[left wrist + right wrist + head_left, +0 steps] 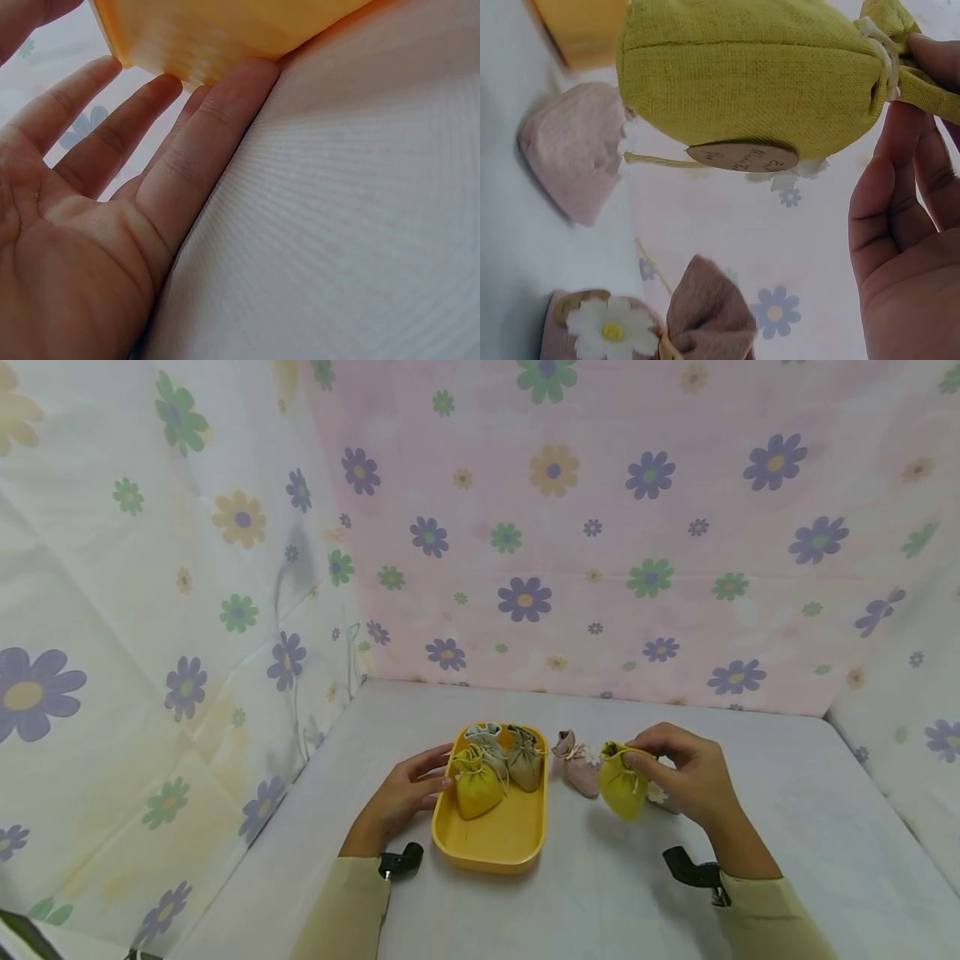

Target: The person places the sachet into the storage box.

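My right hand (688, 770) pinches a yellow-green drawstring pouch (624, 783) by its gathered neck, holding it up off the table. A round tag and a white flower hang from this pouch (750, 75) in the right wrist view. My left hand (408, 795) lies along the left side of a yellow tray (491, 843), its nearly straight fingers (217, 127) touching the tray's wall. Inside the tray are another yellow pouch (478, 792), a pale grey pouch (487, 745) and an olive-beige pouch (524, 764).
To the right of the tray lies a pink pouch (579, 770) on the white table (585, 893). A mauve pouch with a white flower (611, 330) shows low in the right wrist view, partly hidden behind my right hand in the head view. Flowered cloth (465, 510) walls the table's back and sides.
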Available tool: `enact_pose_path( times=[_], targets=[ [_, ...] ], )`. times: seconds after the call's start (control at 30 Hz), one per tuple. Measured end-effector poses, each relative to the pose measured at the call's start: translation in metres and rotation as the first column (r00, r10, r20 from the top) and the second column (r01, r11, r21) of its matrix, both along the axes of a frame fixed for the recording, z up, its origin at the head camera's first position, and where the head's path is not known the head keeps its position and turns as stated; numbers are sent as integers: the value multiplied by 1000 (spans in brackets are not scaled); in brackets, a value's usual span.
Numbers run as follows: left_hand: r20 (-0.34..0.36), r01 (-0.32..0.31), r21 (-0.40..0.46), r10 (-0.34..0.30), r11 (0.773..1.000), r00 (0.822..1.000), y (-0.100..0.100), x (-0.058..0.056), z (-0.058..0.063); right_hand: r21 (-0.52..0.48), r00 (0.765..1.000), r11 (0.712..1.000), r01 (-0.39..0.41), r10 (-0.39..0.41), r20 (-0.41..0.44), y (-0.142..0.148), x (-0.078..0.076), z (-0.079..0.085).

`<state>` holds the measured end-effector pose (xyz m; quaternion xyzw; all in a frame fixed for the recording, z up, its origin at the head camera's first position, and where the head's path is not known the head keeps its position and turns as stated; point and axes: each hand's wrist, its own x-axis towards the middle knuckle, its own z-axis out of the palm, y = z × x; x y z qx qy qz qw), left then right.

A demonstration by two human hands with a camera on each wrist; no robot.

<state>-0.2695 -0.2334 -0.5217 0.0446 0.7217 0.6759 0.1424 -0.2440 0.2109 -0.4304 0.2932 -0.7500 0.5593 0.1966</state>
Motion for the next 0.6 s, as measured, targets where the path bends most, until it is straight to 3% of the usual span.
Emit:
enact_pose_path(
  times=[0.3,0.6],
  targets=[
    [7,-9,-8,9,1000,1000,0,-1,-1,-52,999,998,-29,27,-42,-20,-7,6],
    [-12,-7,-10,7,1000,1000,-1,-1,-3,-21,999,999,37,-37,-14,-41,-11,10]
  ],
)
